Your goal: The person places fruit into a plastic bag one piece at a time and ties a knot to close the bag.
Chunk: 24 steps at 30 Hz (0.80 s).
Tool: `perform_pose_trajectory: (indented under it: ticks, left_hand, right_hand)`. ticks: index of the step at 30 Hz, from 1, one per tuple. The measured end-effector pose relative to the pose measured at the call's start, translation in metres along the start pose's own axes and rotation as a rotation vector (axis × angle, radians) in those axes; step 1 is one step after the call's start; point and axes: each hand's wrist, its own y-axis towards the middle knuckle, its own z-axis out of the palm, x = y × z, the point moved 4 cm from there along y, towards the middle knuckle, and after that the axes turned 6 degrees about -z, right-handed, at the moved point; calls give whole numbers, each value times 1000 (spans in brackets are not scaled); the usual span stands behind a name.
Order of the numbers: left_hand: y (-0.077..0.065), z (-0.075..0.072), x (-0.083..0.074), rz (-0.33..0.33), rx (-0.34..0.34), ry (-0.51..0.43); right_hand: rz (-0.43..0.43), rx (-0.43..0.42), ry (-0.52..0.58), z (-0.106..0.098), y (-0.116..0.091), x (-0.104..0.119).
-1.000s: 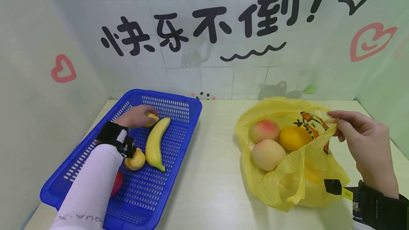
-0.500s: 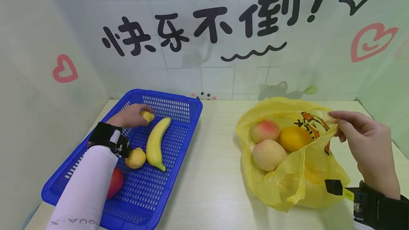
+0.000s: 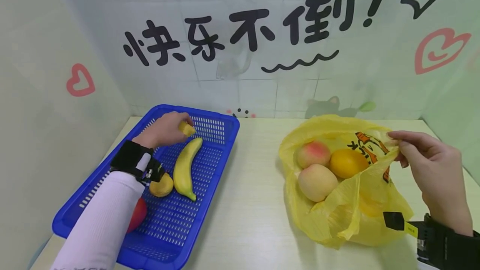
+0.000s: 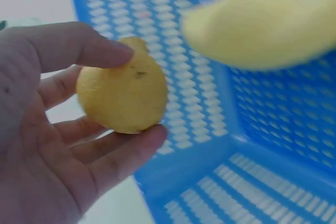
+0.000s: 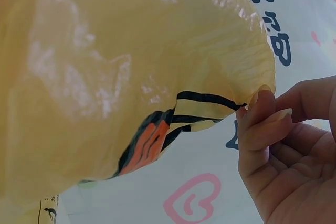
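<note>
My left hand [image 3: 168, 130] grips a yellow lemon [image 4: 123, 95] with a stubby nub, above the far end of a blue plastic basket [image 3: 210, 186]. A banana [image 3: 185, 170] lies in the basket just below this hand. Nearer the wrist sits a second lemon [image 3: 162, 186], partly covered by the wrist strap. A red round fruit [image 3: 138, 215] is half hidden by the sleeve. My right hand [image 3: 435, 161] pinches the rim of a yellow plastic bag [image 3: 333, 224], holding its mouth wide. Inside lie two peaches, one blushed [image 3: 314, 154] and one pale [image 3: 318, 183], and an orange-yellow fruit [image 3: 348, 163].
Basket and bag stand apart on a pale wooden table [image 3: 251, 203]. Behind them rises a printed wall sheet [image 3: 255, 91], with side panels left and right. The basket's raised rim [image 3: 221, 186] faces the bag.
My left hand shifts slightly left, then up and right with the lemon, rising off the basket floor. The right hand keeps its pinch on the bag.
</note>
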Motion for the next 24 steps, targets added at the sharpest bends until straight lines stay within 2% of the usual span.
perform_pose_trajectory:
  ticks: [5, 17, 24]
  left_hand:
    - [-4, -9, -23, 34, 4, -17]
    - [-15, -25, -81, 136, -38, -58]
    - [-25, -29, -127, 217, -59, -56]
  right_hand:
    - [-20, -13, 22, -1, 1, 2]
    - [-19, -33, 6, -4, 2, -1]
    - [-22, -34, 9, -3, 1, -2]
